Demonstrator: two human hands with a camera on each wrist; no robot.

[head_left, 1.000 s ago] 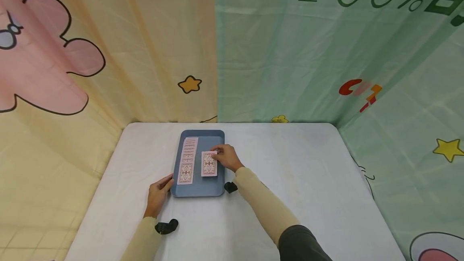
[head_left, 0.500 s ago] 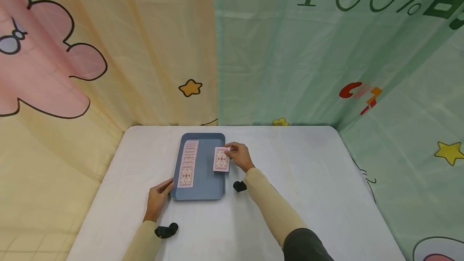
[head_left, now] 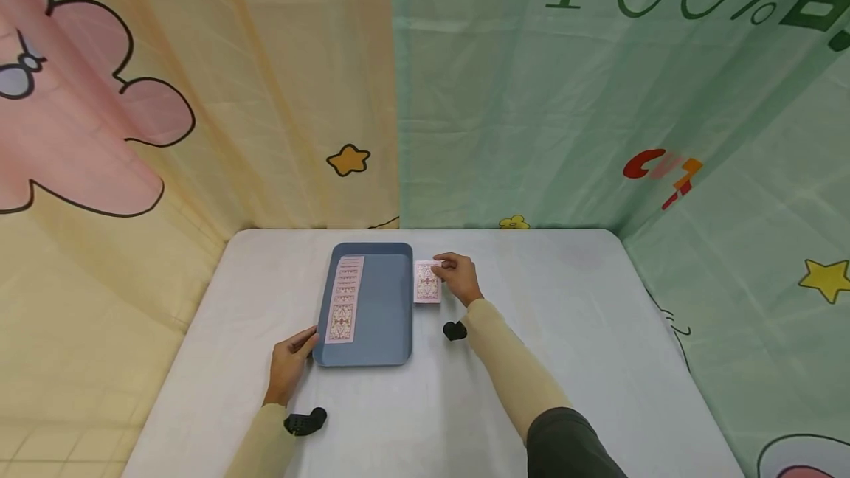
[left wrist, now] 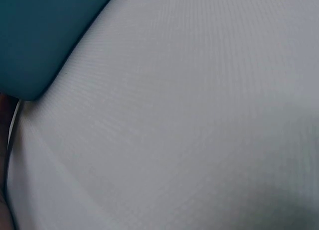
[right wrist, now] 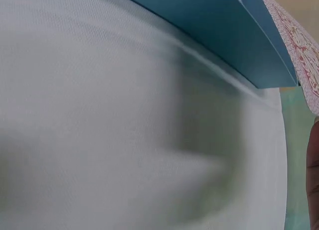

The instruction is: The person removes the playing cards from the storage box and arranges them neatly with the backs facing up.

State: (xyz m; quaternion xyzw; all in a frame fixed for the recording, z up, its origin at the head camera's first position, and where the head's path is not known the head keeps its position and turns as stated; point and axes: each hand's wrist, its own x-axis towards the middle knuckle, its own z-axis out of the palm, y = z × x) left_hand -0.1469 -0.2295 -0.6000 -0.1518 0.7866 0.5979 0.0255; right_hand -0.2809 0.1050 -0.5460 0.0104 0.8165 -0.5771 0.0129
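My right hand (head_left: 461, 279) pinches a playing card (head_left: 427, 282) by its upper right part, back side showing. Card and hand are just past the right rim of the blue tray (head_left: 387, 308). A shadow under the card suggests that it is raised off the table. In the tray's left half, several cards (head_left: 341, 316) overlap in a column, red patterned backs up. My left hand (head_left: 287, 367) grips the tray's left edge near the front corner; its fingertips are partly hidden there. The right wrist view catches the card (right wrist: 304, 53) above the tray's side (right wrist: 219, 31).
A white cloth (head_left: 544, 330) covers the table, which has curtains (head_left: 505, 109) behind it and at both sides. Each forearm wears a black wrist device, the left (head_left: 305, 422) and the right (head_left: 454, 330).
My right hand has carried the card from over the tray's right half to beyond its right rim. The left hand keeps its place at the tray, and the column of cards has not moved.
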